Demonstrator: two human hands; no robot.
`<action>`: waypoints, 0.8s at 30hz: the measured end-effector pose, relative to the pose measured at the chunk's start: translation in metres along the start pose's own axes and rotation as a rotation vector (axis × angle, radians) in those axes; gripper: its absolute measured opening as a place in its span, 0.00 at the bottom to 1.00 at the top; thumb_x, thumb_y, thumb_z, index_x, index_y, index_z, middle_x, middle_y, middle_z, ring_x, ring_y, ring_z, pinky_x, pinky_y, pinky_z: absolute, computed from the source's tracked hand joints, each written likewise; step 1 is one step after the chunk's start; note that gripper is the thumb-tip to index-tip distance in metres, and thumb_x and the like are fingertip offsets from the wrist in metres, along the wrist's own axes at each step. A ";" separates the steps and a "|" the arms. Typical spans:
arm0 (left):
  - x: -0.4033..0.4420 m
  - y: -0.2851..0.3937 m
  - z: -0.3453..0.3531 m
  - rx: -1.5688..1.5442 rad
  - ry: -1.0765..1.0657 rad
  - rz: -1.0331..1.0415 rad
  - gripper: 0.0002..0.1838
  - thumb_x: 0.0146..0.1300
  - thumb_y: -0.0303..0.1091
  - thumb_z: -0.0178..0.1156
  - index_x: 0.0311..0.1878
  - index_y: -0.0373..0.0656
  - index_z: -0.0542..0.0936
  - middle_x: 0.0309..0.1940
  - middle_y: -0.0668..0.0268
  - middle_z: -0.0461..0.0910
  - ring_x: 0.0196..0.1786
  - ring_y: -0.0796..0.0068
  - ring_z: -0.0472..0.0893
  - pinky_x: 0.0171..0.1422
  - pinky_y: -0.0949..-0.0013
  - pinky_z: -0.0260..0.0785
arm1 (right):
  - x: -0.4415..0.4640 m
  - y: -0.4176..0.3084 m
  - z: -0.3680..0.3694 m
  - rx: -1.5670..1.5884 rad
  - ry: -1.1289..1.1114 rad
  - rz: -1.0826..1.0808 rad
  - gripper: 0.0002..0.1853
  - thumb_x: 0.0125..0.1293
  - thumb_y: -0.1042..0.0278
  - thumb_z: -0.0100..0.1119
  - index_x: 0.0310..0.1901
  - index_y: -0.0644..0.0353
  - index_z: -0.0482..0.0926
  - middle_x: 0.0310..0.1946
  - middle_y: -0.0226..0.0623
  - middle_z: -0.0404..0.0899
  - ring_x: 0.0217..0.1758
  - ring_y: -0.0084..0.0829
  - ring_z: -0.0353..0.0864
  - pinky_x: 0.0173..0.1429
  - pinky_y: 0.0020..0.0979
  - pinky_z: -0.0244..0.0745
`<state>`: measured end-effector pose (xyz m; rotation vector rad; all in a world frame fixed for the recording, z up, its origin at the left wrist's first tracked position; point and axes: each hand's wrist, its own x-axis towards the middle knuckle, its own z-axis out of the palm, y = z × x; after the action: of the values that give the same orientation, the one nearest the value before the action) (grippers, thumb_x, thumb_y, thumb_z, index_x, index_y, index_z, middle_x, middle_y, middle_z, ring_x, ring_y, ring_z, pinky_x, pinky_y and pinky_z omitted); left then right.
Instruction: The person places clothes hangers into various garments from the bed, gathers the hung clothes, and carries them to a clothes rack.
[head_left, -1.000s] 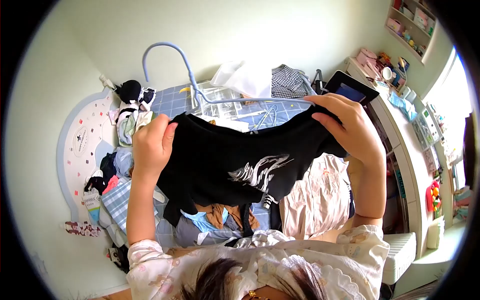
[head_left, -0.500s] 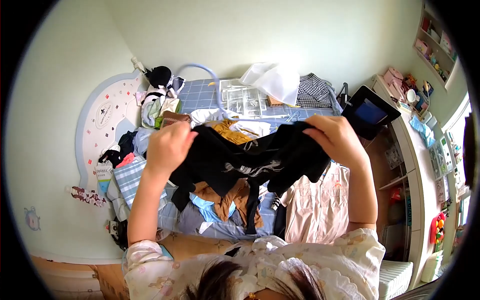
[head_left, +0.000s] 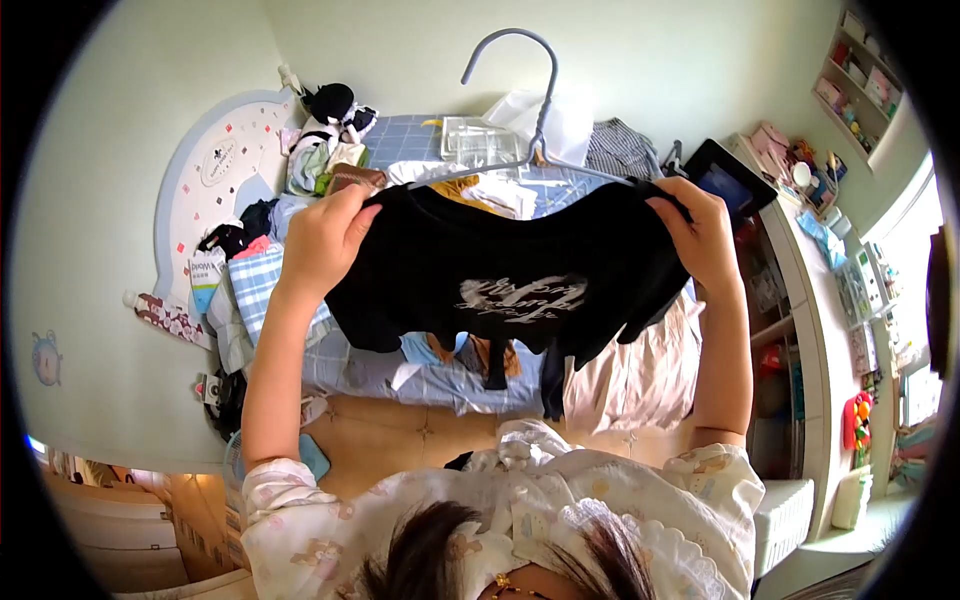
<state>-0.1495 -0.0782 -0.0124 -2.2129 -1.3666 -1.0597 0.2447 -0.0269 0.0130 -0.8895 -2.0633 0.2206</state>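
Head view: my left hand (head_left: 331,236) and right hand (head_left: 704,232), fingers closed, each grip a shoulder of the black shirt (head_left: 490,252) above the bed (head_left: 350,368). Long axis: left–right, hem toward me; hanger (head_left: 541,132) hook points away, curling left.

The left hand (head_left: 332,235) at ten o'clock and the right hand (head_left: 699,230) at two grip the shoulders of a black shirt (head_left: 520,250) on a blue-grey hanger (head_left: 541,128), its hook toward twelve; a pale headboard (head_left: 200,205) stands beyond ten, a beige garment (head_left: 640,370) lies at four.
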 end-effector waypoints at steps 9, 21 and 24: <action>-0.051 0.066 -0.011 -0.148 0.006 0.046 0.10 0.61 0.34 0.61 0.32 0.39 0.72 0.24 0.58 0.76 0.28 0.52 0.75 0.32 0.62 0.68 | -0.122 -0.034 -0.027 -0.146 0.038 0.134 0.07 0.59 0.73 0.61 0.38 0.65 0.77 0.27 0.48 0.76 0.30 0.46 0.78 0.36 0.32 0.72; -0.117 0.144 0.032 -0.355 -0.390 0.259 0.15 0.53 0.31 0.68 0.43 0.44 0.77 0.33 0.60 0.82 0.27 0.60 0.82 0.30 0.65 0.74 | -0.285 -0.052 -0.093 -0.431 0.262 0.237 0.08 0.53 0.83 0.56 0.36 0.66 0.76 0.28 0.45 0.76 0.31 0.44 0.77 0.39 0.33 0.72; -0.128 0.164 0.057 -0.478 -0.504 0.272 0.17 0.52 0.30 0.68 0.46 0.46 0.77 0.34 0.62 0.83 0.28 0.62 0.82 0.30 0.66 0.74 | -0.320 -0.049 -0.106 -0.479 0.249 0.353 0.09 0.51 0.85 0.55 0.35 0.66 0.76 0.29 0.44 0.76 0.32 0.44 0.76 0.40 0.35 0.72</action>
<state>-0.0161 -0.2022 -0.1285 -3.0729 -0.9963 -0.8214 0.4229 -0.2916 -0.1056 -1.4939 -1.7401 -0.2015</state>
